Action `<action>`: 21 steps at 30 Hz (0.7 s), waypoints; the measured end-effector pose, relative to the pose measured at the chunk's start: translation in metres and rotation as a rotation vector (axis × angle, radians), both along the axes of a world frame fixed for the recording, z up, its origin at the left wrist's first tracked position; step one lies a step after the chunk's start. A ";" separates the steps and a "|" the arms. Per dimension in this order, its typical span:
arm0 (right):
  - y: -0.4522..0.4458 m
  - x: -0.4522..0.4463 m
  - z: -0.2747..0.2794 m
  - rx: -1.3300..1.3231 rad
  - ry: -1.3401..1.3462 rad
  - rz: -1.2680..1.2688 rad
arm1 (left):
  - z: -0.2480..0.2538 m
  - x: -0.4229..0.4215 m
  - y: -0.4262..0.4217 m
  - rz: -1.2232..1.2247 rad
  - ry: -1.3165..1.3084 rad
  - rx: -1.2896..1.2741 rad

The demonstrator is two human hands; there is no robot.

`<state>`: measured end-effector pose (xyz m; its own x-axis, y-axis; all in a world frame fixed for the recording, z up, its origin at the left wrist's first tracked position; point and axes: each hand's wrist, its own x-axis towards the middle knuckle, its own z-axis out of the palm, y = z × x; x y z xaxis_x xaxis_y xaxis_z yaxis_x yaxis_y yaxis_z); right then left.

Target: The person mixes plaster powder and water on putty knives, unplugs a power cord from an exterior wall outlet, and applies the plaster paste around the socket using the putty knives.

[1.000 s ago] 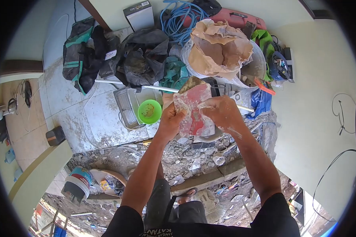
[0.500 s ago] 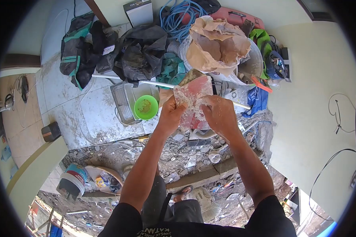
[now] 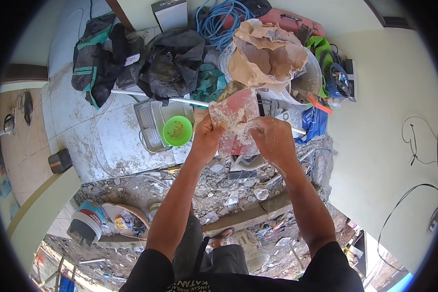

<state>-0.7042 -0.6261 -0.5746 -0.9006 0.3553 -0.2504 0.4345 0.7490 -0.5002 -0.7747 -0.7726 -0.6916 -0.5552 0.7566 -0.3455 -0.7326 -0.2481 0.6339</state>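
Between my hands is a flat red rectangular board [image 3: 238, 101], tilted and coated with pale, crumbly, plaster-like residue [image 3: 237, 121], thickest around its middle. My left hand [image 3: 207, 141] grips the board's left edge with the thumb on its face. My right hand [image 3: 273, 141] is closed, its curled fingers against the right part of the board; whatever they may hold is hidden. Just left of my left hand, a green bowl [image 3: 177, 131] with some brownish material in it stands on the tiles.
A white bucket [image 3: 312, 73] with a torn brown paper bag [image 3: 258, 53] stands beyond the board. Black plastic bags [image 3: 173, 61], a coiled blue hose [image 3: 224, 22] and a white pipe [image 3: 187, 101] lie nearby. Rubble [image 3: 228, 187] covers the ground below; a paint bucket [image 3: 88, 221] lies lower left.
The residue is more gathered at the board's middle, and more red shows on its upper part. My hands and the board have shifted only slightly.
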 end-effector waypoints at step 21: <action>0.001 -0.020 0.002 -0.013 0.027 -0.119 | 0.000 -0.006 0.005 0.006 0.004 -0.004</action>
